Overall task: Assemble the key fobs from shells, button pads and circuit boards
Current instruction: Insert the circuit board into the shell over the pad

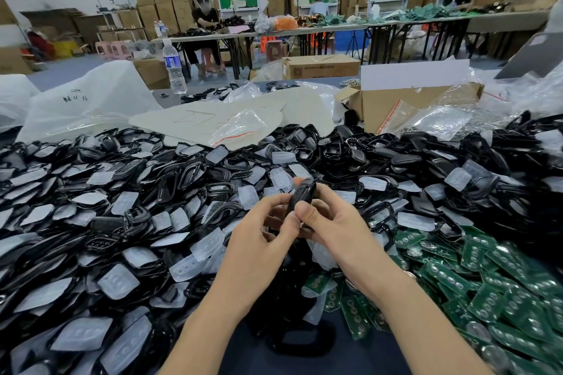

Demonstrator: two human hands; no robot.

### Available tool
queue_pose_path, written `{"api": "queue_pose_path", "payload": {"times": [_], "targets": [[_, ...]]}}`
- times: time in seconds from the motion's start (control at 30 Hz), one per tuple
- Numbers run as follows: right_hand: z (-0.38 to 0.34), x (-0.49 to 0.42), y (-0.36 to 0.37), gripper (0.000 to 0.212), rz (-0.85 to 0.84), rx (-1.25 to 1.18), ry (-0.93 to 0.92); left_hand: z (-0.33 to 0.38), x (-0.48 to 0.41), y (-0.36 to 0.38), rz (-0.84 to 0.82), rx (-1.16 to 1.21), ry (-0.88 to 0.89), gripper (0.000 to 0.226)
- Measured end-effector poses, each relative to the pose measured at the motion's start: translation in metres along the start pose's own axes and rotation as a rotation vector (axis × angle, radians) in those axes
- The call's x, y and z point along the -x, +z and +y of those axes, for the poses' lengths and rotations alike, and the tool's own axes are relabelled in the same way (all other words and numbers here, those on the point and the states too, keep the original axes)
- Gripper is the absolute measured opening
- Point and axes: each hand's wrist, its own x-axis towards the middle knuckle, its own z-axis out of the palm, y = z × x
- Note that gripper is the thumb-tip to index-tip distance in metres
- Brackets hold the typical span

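Both the left hand (pixel 268 228) and right hand (pixel 329 219) pinch one black key fob (pixel 301 196). Uneven squeezing could leave its shells misaligned. It might also slip into the pile.

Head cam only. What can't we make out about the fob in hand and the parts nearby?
Head view, all:
- Black fob: left hand and right hand cover most of it; contents unseen.
- Dark heap between the forearms: too dark to identify.
- Writing on the plastic bag: too small, blurred.
- Circuit boards: pile cut off by the right and bottom edges.
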Motion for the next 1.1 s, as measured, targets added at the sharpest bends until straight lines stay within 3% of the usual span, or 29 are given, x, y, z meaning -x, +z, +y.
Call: {"api": "queue_pose_path", "payload": {"times": [0.3,1.1], "targets": [[-0.0026,0.0004,-0.0026,0.033,0.028,0.207,-0.043,0.0002,0.0001,-0.0007,0.01,0.019,0.011,0.018],[-0.001,0.0004,-0.0008,0.037,0.082,0.205,-0.054,-0.0014,0.0009,0.0001,0.049,-0.001,0.042,0.023]]}}
